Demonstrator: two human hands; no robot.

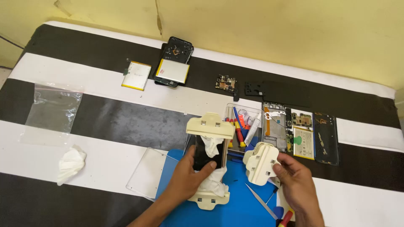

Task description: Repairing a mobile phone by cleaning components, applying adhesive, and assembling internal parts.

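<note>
Clamping a phone on the blue mat at the desk's near edge, with two cream clips on and a third in hand.

From the head camera, one wide clip grips the phone's far end and another its near end, white cloth tucked around it; the third clip is not yet fitted. The left hand lies palm down, fingers curled around the phone, steadying it. The right hand is closed around the loose clip just right of the phone. Toward the far edge lie a battery and other opened phone parts.
</note>
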